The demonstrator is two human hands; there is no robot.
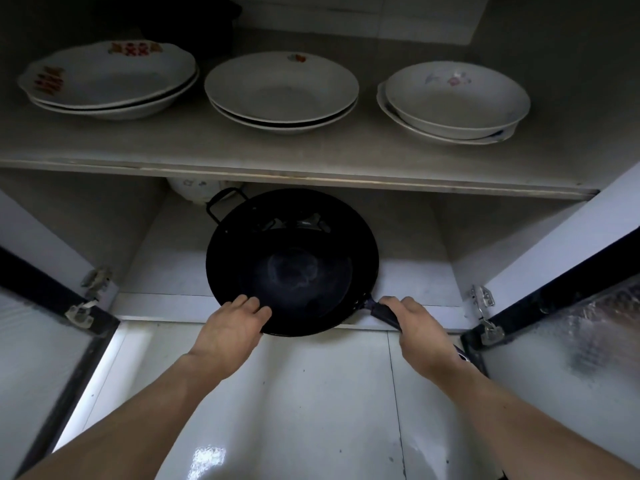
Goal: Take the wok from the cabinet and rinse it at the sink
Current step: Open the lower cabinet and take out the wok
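Observation:
A black wok (294,261) sits on the lower shelf of the open cabinet (166,271), its near rim jutting over the shelf's front edge. A second dark pan seems to lie nested under or behind it, with a loop handle (221,202) at the back left. My right hand (415,327) grips the wok's long black handle (382,313) at the front right. My left hand (232,323) holds the wok's near rim, fingers over the edge into the bowl.
The upper shelf (294,168) carries three stacks of white plates and bowls: left (110,81), middle (280,91), right (453,102). Both frosted glass doors, left (41,358) and right (571,341), stand open at my sides. A white bowl (190,188) hides behind the wok.

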